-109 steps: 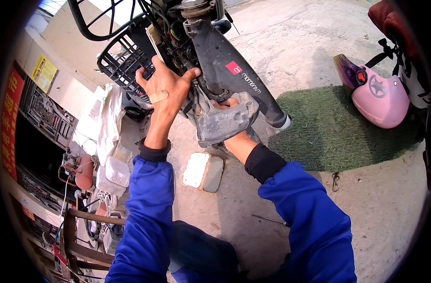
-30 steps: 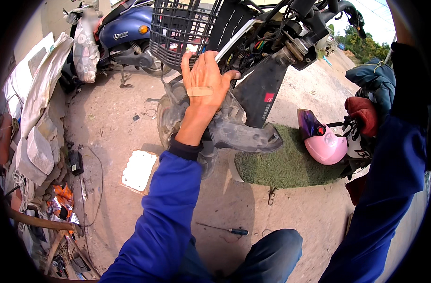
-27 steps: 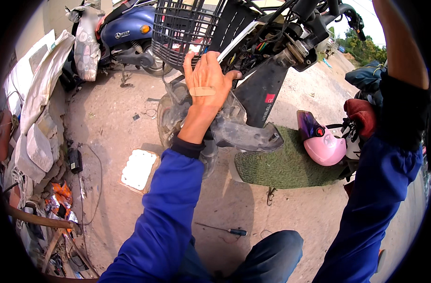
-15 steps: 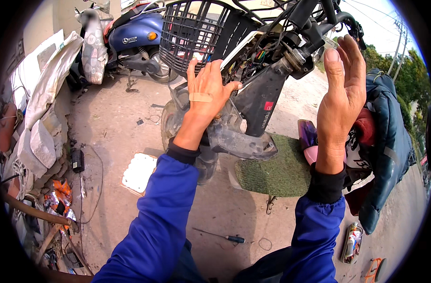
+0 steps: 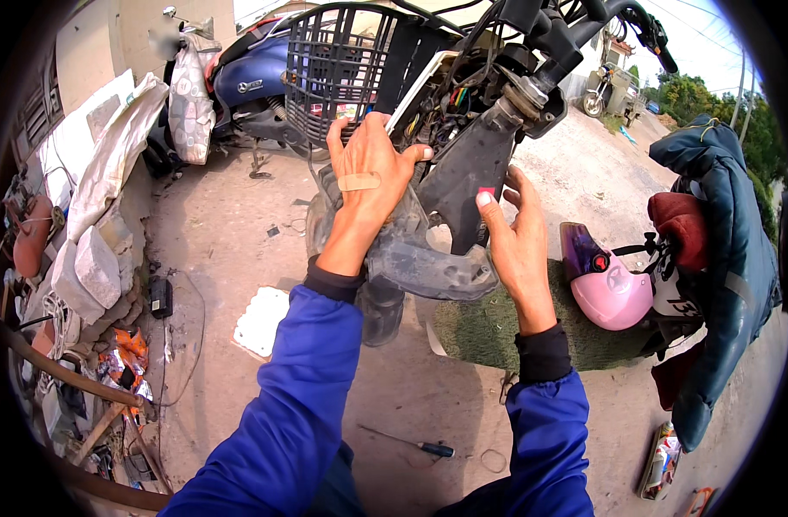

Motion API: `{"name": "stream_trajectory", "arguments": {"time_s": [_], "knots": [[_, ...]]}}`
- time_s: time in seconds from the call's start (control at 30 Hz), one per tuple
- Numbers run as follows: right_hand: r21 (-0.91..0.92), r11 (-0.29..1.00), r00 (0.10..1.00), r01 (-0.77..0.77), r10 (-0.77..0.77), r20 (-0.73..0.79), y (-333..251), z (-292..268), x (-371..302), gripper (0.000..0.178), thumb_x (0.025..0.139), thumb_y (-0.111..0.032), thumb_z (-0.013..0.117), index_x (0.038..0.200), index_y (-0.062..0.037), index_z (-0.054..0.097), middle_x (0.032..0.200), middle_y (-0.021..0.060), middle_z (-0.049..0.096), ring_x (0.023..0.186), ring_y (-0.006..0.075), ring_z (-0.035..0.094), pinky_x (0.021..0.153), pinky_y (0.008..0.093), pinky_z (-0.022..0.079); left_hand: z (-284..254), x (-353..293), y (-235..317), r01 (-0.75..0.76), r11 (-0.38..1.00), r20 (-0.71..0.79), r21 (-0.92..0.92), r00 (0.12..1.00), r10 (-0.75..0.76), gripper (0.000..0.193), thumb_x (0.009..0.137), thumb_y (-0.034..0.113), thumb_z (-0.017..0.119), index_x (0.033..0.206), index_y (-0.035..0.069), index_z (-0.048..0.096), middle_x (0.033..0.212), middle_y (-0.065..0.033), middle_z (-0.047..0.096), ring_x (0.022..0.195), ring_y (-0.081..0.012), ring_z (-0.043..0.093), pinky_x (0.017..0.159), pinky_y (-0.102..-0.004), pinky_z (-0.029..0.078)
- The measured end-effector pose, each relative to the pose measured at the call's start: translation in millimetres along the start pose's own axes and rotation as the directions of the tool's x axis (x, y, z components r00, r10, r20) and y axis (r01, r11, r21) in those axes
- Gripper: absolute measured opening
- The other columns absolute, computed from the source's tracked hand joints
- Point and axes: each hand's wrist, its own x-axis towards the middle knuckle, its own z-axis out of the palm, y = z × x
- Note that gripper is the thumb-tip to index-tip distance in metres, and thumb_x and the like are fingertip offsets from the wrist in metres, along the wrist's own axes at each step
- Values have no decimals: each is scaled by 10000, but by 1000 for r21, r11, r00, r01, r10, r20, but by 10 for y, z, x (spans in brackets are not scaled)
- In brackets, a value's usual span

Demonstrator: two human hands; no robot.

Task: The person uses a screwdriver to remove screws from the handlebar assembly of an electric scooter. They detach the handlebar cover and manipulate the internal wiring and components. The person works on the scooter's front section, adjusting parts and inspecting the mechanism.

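A partly stripped electric scooter stands before me, with a black basket (image 5: 338, 69) at its front and exposed wires (image 5: 463, 90) below the handlebar. At the lower end of its white-edged front panel (image 5: 421, 90) is my left hand (image 5: 365, 185), a plaster across its back. Its thumb lies on the wire side and its fingers on the basket side, closed round the panel edge. My right hand (image 5: 519, 241) is open beside the dark column cover (image 5: 463, 164), thumb near the red label; contact is unclear. Below both hands sits a dusty grey-black plastic piece (image 5: 428, 269).
A pink helmet (image 5: 613, 293) rests on the green-matted footboard (image 5: 480, 336); a dark jacket (image 5: 730, 241) hangs at the right. A screwdriver (image 5: 432, 448) lies on the ground. Rubble and rubbish (image 5: 122, 362) line the left, and a blue scooter (image 5: 256, 77) stands behind.
My right hand has come down and left, from raised beside the handlebar to beside the column cover. The left hand stays at the front panel. The view has shifted slightly.
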Motion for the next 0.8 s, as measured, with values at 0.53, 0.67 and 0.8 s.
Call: {"name": "stream_trajectory", "arguments": {"time_s": [0.53, 0.67, 0.8], "knots": [[354, 929, 986, -108, 53, 161, 38, 170, 67, 749, 985, -143, 752, 1608, 31, 374, 1403, 227, 658, 1267, 272, 659, 1090, 396, 511, 36, -10, -71, -103, 994, -15, -36, 995, 102, 681, 784, 440, 913, 1239, 6, 652, 976, -159, 787, 1023, -316, 737, 1212, -500, 264], [324, 939, 984, -113, 59, 170, 16, 158, 65, 744, 986, -148, 753, 1607, 24, 381, 1402, 219, 661, 1256, 271, 665, 1087, 396, 513, 23, -8, -96, -128, 990, -9, -52, 992, 128, 689, 784, 450, 913, 1225, -10, 649, 947, -170, 778, 994, -331, 740, 1205, -515, 275], [301, 949, 985, -98, 49, 168, 40, 172, 82, 745, 982, -162, 756, 1602, 22, 388, 1397, 228, 665, 1250, 286, 672, 1083, 405, 515, 5, -3, -175, -170, 985, -3, -35, 985, 170, 746, 784, 470, 910, 1277, -21, 641, 962, -167, 782, 1018, -328, 740, 1204, -518, 272]]}}
